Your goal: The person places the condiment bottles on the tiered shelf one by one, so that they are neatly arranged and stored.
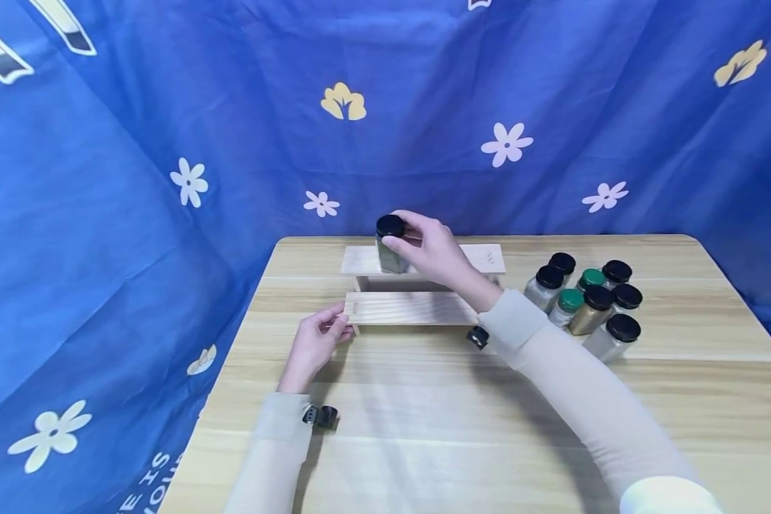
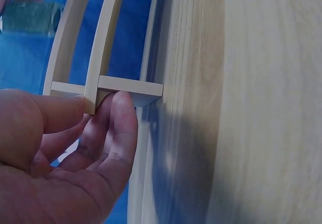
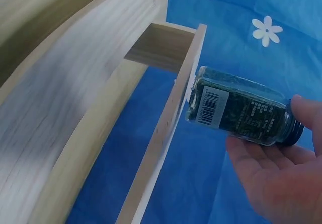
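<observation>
A two-step wooden rack stands on the table, with an upper board (image 1: 360,260) behind a lower board (image 1: 411,308). My right hand (image 1: 438,250) grips a glass spice jar (image 1: 392,257) near its black lid. Dark green contents and a barcode label show on this spice jar (image 3: 236,108) in the right wrist view. Its base is at the upper board's surface, left of the middle; I cannot tell whether they touch. At the rack's left end, my left hand (image 1: 320,337) pinches the lower board's edge, thumb on one side and fingers (image 2: 123,123) underneath.
To the right of the rack stands a cluster of several glass jars, some with black lids (image 1: 623,328) and others with green lids (image 1: 570,300). The wooden table (image 1: 385,428) ends at the back against a blue floral cloth (image 1: 411,128), which also hangs at the left.
</observation>
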Demonstrator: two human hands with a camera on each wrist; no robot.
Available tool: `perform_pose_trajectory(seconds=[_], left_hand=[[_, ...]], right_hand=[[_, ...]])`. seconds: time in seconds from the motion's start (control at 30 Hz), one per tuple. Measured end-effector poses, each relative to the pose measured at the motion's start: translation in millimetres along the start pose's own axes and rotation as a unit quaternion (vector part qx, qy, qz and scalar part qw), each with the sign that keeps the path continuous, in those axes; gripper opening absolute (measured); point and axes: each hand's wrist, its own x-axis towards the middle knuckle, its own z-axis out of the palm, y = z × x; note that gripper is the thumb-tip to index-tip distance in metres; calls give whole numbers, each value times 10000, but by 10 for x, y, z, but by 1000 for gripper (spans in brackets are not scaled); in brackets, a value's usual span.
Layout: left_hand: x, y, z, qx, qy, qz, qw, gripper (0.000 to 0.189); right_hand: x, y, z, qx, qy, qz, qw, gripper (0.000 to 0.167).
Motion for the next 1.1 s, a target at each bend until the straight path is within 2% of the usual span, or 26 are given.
perform_pose_trajectory(seconds=[0.33, 0.6, 0.77, 0.93, 1.1], left_hand=[[-25, 3, 17, -209, 52, 5, 9998, 41], [-31, 6, 14, -111, 45, 1, 9999, 42], [19, -6, 27, -146, -6, -1, 9999, 41], [59, -6, 29, -159, -5, -35, 9999, 41], [106, -18, 3, -80, 18, -49, 10000, 41]], right_hand=[[193, -78, 304, -193, -129, 62, 9997, 47], [267, -130, 464, -227, -177, 105, 9995, 45], [313, -141, 494, -268, -303, 177, 9990, 45], [331, -137, 458, -242, -456, 340, 9981, 57], [281, -92, 340, -149, -347, 381, 9986, 63]])
